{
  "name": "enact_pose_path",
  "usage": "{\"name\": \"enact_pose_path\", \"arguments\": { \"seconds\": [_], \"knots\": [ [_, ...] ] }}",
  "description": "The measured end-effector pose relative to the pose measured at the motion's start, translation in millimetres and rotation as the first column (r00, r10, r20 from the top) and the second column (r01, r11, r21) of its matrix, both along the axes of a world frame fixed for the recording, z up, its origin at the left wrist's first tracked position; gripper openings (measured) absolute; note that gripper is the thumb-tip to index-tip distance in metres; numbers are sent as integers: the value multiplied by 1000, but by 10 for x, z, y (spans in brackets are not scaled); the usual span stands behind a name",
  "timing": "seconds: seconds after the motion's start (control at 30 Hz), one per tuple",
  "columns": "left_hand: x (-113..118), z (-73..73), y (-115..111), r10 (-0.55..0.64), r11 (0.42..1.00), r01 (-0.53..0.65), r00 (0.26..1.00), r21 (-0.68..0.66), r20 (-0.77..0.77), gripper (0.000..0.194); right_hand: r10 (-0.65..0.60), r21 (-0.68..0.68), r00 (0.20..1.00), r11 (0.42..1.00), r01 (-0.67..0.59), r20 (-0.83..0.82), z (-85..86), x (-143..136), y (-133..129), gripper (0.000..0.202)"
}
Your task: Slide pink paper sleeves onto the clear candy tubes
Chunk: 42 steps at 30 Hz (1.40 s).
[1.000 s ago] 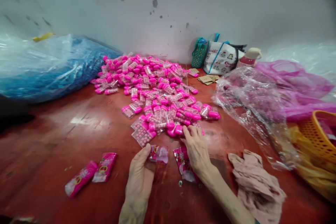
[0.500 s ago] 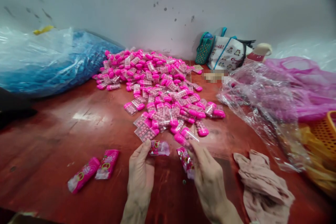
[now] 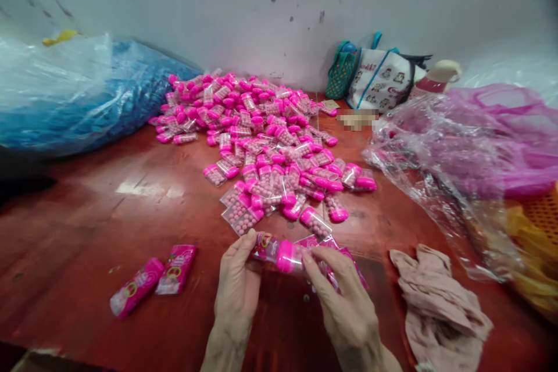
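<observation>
Between thumb and fingers, my left hand (image 3: 239,288) pinches a printed plastic sleeve (image 3: 265,247). My right hand (image 3: 346,299) grips a small clear candy container with a pink cap (image 3: 288,257). Its capped end points left and meets the sleeve's right end; I cannot tell whether it is inside. Flat printed sleeves (image 3: 331,242) lie on the table, partly hidden by my right hand. Just beyond my hands rests a loose candy container (image 3: 316,223), in front of a big pile of pink-capped candy containers (image 3: 244,119). Two sleeved containers (image 3: 176,270) lie to the left.
The red table (image 3: 87,226) meets a stained wall. A large bag of blue pieces (image 3: 131,90) stands back left. On the right are a crumpled clear bag (image 3: 431,168), a pink plastic bag (image 3: 514,128), an orange basket (image 3: 538,215) and a pale cloth (image 3: 440,308). A patterned tote (image 3: 379,81) stands behind.
My right hand has brought the candy container down and left, so its pink cap now meets the sleeve. My left hand keeps its pinch on the sleeve.
</observation>
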<state>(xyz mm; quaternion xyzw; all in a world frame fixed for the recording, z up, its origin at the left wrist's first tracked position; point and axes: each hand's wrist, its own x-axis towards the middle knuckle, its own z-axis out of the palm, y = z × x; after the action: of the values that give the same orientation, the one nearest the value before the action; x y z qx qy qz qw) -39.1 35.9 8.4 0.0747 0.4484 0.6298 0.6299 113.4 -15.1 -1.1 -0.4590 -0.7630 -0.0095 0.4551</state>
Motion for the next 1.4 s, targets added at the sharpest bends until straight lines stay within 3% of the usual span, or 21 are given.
{"name": "enact_pose_path", "arguments": {
  "seconds": [0.13, 0.43, 0.73, 0.93, 1.07, 1.2, 1.4],
  "knots": [
    [2, 12, -23, -68, 998, 68, 998, -14, -17, 17, -17, -9, 1000, 1000, 16, -15, -22, 13, -35, 43],
    [18, -28, -50, -92, 995, 90, 994, -35, -61, 15, -216, 63, 967, 976, 210, 131, -170, -68, -42, 44],
    [62, 50, -60, 19, 1000, -17, 988, 14, -153, 12, -55, 31, 993, 998, 53, 102, -144, -11, -63, 41],
    [92, 37, -74, 36, 999, -30, 977, 30, -212, 11, -26, 65, 975, 998, 12, 221, -47, 33, -80, 41],
    [98, 17, -93, 21, 1000, -19, 978, 11, -210, 11, -44, -2, 993, 999, 45, 107, -41, 14, -90, 42],
    [92, 24, -85, -1, 1000, -2, 987, -15, -161, 13, 17, -183, 997, 983, -30, -73, -35, -29, -106, 46],
    [98, 45, -70, -34, 999, 30, 986, -30, -163, 15, -15, -302, 969, 951, -62, -247, 8, -25, -132, 41]
  ]
}}
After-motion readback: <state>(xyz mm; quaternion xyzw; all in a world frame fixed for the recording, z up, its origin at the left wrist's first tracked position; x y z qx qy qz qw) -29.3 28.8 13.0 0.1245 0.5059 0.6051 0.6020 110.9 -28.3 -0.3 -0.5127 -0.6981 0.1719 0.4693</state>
